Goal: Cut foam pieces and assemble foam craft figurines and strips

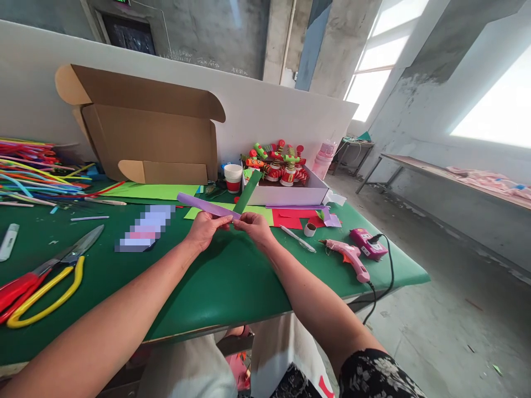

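Observation:
A purple paper strip (pixel 201 204) and a green paper strip (pixel 250 190) meet at one end, in front of me above the table. My left hand (pixel 206 228) pinches the purple strip near that joint, which points away to the left. My right hand (pixel 254 225) is closed on the same joint, with the green strip rising up and to the right from it. The fingertips of both hands almost touch. Fingers cover the exact overlap, so I cannot tell how the strips are joined there.
Scissors (pixel 77 251) and colourful pipe cleaners (pixel 29 177) lie left. A pink glue gun (pixel 346 255), its cord trailing off the edge, a white pen (pixel 297 239) and a paper roll (pixel 310 229) lie right. Behind stand paper cups (pixel 233 178), a cardboard box (pixel 151 138) and a box of spring figures (pixel 286 194).

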`<state>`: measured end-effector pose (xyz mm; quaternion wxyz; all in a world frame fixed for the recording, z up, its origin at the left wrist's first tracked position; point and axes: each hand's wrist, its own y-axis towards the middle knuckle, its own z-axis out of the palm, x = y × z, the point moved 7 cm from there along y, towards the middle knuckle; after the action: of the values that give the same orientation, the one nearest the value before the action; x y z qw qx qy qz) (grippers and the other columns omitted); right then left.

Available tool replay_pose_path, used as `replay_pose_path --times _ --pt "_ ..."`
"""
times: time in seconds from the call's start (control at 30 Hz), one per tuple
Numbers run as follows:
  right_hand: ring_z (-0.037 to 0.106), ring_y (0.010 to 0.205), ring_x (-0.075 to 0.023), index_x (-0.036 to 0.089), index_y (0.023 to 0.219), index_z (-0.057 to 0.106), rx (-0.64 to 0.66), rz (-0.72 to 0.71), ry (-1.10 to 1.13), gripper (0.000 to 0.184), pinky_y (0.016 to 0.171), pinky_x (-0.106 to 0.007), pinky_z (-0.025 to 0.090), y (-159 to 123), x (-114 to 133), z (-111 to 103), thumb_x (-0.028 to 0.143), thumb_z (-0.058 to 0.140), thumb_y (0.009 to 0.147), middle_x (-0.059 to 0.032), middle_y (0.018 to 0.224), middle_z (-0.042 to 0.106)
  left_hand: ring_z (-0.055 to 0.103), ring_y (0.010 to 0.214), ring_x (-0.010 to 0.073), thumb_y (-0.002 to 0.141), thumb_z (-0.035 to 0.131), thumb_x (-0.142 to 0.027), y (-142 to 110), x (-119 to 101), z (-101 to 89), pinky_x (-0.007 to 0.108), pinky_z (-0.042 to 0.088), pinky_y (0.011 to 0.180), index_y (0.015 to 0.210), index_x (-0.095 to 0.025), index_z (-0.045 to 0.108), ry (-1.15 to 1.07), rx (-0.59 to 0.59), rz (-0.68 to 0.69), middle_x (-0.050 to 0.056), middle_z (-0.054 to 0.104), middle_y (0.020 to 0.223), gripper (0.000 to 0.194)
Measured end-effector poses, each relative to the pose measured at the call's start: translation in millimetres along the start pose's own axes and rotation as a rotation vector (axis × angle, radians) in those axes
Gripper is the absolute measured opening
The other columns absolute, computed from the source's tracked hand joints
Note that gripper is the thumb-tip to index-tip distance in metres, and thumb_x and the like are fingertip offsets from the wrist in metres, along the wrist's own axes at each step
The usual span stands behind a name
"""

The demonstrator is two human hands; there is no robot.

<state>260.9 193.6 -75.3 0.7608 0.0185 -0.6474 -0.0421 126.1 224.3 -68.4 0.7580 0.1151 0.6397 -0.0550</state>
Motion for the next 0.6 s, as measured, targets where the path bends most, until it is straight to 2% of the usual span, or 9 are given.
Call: replay_pose_path --times 0.1,0.2,0.4,0.5,0.6 --pt "0.057 0.061 -0.0107 0.017 0.062 0.059 0.03 0.026 -0.014 0.038 0.064 -0.025 0.046 0 -1 1 0.041 0.087 0.054 0.0035 0.06 0.061 0.056 0.056 0.014 0.045 0.089 -0.044 -1 -1 0.0 0.03 0.048 0.057 0.069 -0.014 0.069 -0.019 -0.012 -0.018 0.001 0.067 0.063 0.044" --pt "0.055 0.061 -0.0107 0.017 0.065 0.06 0.047 0.037 -0.051 0.038 0.063 -0.025 0.044 -1 -1 1 0.046 0.084 0.059 0.003 0.063 0.06 0.055 0.055 0.0135 0.045 0.089 -0.045 -3 -4 1.6 0.028 0.046 0.054 0.068 -0.014 0.069 0.008 0.003 -0.028 0.001 0.066 0.061 0.043" --pt "0.044 0.055 -0.0096 0.017 0.06 0.06 -0.053 -0.085 -0.246 0.037 0.053 -0.024 0.033 5 5 -9 0.049 0.079 0.063 0.0049 0.055 0.053 0.059 0.061 0.0154 0.044 0.089 -0.047 -6 -2 7.8 0.029 0.049 0.057 0.073 -0.015 0.069 -0.011 0.063 -0.092 0.002 0.069 0.066 0.048" --pt "0.035 0.051 -0.0078 0.018 0.054 0.055 -0.077 -0.114 -0.342 0.037 0.049 -0.024 0.025 6 3 -10 0.045 0.076 0.067 0.0071 0.049 0.044 0.062 0.065 0.0167 0.044 0.089 -0.046 -5 -1 8.1 0.03 0.051 0.061 0.074 -0.015 0.069 -0.047 0.046 -0.077 0.001 0.068 0.066 0.047" --pt "0.033 0.05 -0.0077 0.018 0.053 0.053 -0.102 -0.132 -0.316 0.036 0.049 -0.024 0.024 6 -2 -7 0.044 0.075 0.067 0.0072 0.048 0.043 0.062 0.063 0.0173 0.043 0.089 -0.047 -2 0 6.5 0.032 0.052 0.064 0.067 -0.015 0.068 -0.046 0.004 -0.03 0.001 0.067 0.062 0.044"
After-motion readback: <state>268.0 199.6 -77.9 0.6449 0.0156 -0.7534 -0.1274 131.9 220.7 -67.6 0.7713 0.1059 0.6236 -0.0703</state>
